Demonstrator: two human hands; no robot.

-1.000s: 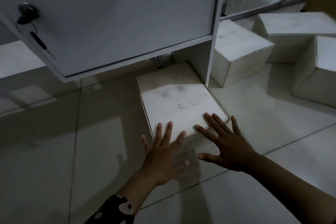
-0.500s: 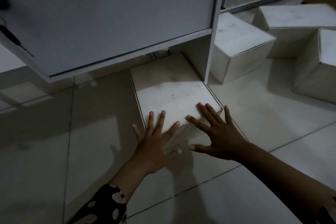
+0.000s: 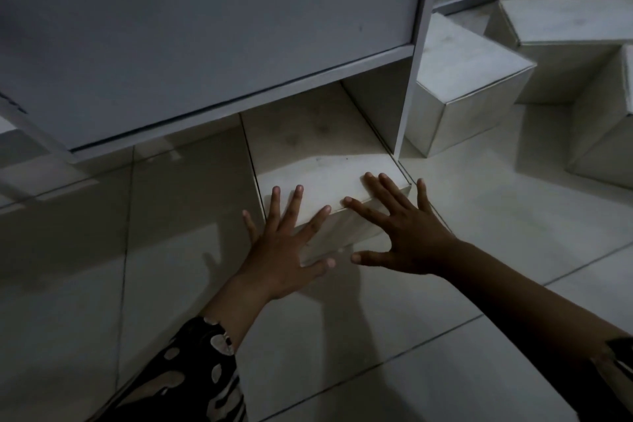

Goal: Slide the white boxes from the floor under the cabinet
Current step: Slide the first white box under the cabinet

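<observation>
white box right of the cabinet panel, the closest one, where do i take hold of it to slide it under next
Take the nearest white box by its two upright side faces, coming from above and the front, a flat palm on each. It sits corner-on toward the camera, beside the cabinet side panel, with no handle or flap showing, so a two-palm grip looks safest. Turn it square, then push its near face, as both hands do now.

White box under my fingers, its top smudged with faint grey marks, the back half dulled to grey-beige in shadow. The cabinet above it was a flat, pale blue-grey, plain all over. Floor tiles were glossy off-white with thin dark grout lines. My left sleeve was black with pale spots. Three more boxes to the right showed scuffed white, greyish on their shaded sides.
</observation>
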